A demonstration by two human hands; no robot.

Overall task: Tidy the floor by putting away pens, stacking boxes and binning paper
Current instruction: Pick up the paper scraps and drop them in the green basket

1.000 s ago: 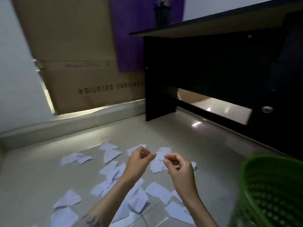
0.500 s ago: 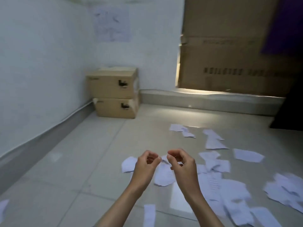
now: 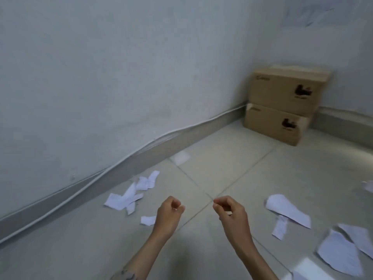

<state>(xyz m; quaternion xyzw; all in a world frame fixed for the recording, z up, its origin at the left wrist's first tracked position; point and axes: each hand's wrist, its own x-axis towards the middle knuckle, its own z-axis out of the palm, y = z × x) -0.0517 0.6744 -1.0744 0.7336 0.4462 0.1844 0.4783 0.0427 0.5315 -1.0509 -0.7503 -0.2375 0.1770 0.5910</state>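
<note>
I judge the boxes (image 3: pixel 282 104) done: two stacked in the corner. Paper scraps (image 3: pixel 129 196) lie on the floor, well short of those boxes. My left hand (image 3: pixel 168 214) and right hand (image 3: pixel 231 214) are curled, holding nothing.

You are looking down at a pale tiled floor (image 3: pixel 232 172) with thin grout lines crossing it. Two brown cardboard boxes are sitting in the far corner, the upper box (image 3: pixel 286 89) resting directly on the lower box (image 3: pixel 274 124), which is standing on the tiles. Torn white paper scraps are lying scattered: a cluster of scraps (image 3: pixel 132 190) is lying near the skirting on the left, a small scrap (image 3: pixel 148 220) just below it, and larger paper pieces (image 3: pixel 288 212) are spreading across the right side, some overlapping.
</note>
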